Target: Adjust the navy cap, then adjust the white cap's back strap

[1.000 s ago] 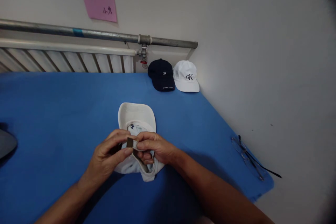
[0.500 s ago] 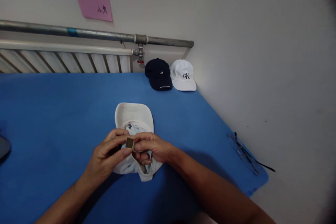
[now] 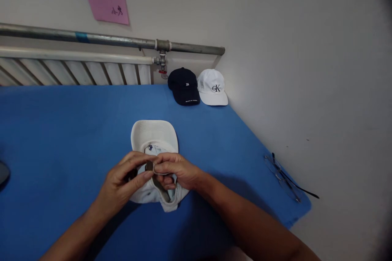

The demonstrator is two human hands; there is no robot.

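Observation:
A pale cap (image 3: 154, 132) lies upside down, its brim pointing away from me and its inside showing. At its back, a small brownish metal buckle (image 3: 149, 166) sits between the fingertips of my left hand (image 3: 124, 175), thumb below and fingers above. Beside it, my right hand (image 3: 174, 170) pinches the cap's strap between thumb and forefinger, the other fingers curled inside the cap opening. The fingertips of both hands nearly meet and hide most of the strap end.
A black cap (image 3: 183, 85) and a white cap (image 3: 212, 87) stand side by side against the wall. Eyeglasses (image 3: 283, 177) lie at the right edge of the blue table (image 3: 76, 130). A dark object (image 3: 3, 173) shows at the left edge. A radiator (image 3: 79, 71) and pipe (image 3: 122, 40) run behind.
My left fingers have closed in over the buckle, which now shows less of its face. The right hand keeps its pinch. The whole view has shifted slightly.

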